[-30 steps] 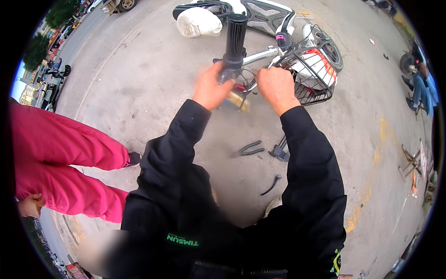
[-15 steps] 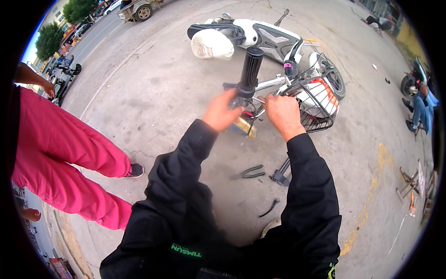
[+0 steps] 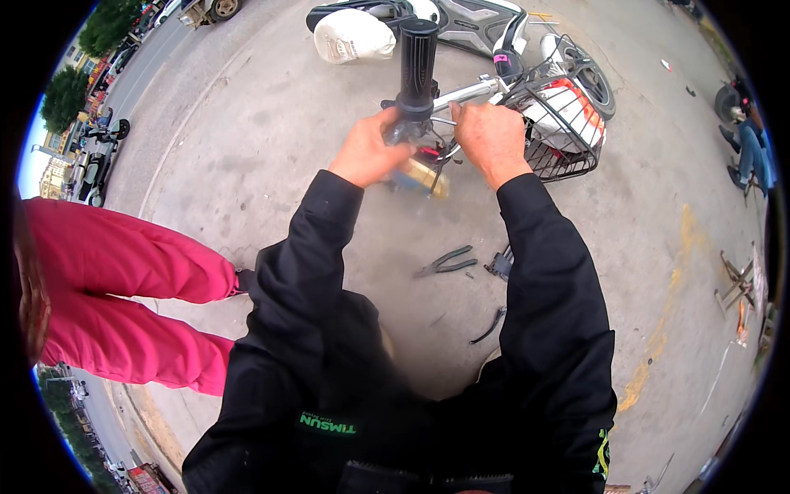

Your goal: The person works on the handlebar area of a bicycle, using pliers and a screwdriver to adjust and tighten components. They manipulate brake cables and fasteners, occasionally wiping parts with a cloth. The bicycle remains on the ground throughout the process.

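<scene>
While both forearms in black sleeves reach up from the lower edge, a handlebar grip [image 3: 418, 58] of a two-wheeled electric scooter [image 3: 485, 33] is worked at near the top middle of the view. The grip is seen as a black, ribbed rubber cylinder standing nearly upright, widened into a darker collar at its lower end, from which a silver bar [image 3: 469, 89] runs off to the right toward a black wire basket [image 3: 559, 132]. The left hand [image 3: 370, 152] is curled against the collar from the left, its fingers bent around it. The right hand [image 3: 490, 136] is closed over the silver bar just beside the collar, its fingers pressed together; their tips cannot be seen. A tan block-shaped object [image 3: 424, 177] is glimpsed, blurred, just below the hands. On the concrete below, pliers [image 3: 446, 262] are laid near other small tools. Pink-trousered legs [image 3: 123, 305] are seen at the left.
</scene>
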The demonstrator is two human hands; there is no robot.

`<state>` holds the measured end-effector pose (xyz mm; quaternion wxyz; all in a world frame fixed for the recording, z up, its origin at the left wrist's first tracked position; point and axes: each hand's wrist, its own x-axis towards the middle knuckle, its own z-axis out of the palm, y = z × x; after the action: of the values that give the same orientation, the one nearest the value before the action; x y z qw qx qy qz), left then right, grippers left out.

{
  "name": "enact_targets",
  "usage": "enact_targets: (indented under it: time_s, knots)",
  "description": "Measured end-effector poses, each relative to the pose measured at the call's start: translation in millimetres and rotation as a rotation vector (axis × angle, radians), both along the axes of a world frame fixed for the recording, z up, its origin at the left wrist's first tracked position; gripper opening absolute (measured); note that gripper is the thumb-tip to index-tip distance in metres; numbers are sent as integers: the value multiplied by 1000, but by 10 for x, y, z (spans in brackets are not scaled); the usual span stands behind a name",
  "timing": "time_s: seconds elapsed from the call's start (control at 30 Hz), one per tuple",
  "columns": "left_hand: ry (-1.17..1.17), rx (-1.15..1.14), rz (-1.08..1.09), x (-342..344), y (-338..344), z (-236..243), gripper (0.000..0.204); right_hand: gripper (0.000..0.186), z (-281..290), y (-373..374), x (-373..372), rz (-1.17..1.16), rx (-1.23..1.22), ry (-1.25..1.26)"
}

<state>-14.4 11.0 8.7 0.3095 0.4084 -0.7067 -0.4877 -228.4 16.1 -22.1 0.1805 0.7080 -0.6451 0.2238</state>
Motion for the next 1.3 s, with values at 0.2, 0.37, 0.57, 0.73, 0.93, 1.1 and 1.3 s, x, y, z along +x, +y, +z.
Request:
enact_targets:
  time_s: [0.2,0.37,0.57,0.73,0.93,1.1,1.3]
  knots:
    - [11,36,-59,43,-39,38,48,49,-39,-37,-84,151,-105,27]
    - [-10,34,-70,28,-47,42,46,45,-152,-135,-164,226,-226,62]
    - [-23,73,-62,9,-35,113,47,40,-222,-246,-196,276,-284,56]
    - [-14,66,-81,29,-56,113,48,39,-267,-311,-204,325,-301,20]
    - [-118,45,-68,38,-83,143,41,34,-331,-408,-254,382,-319,-11]
    - [-102,227,-152,299,-313,143,42,35,-392,-733,-283,444,-388,-13]
    - [-72,240,-114,297,106,308,56,38,-516,-53,-915,229,-192,-43]
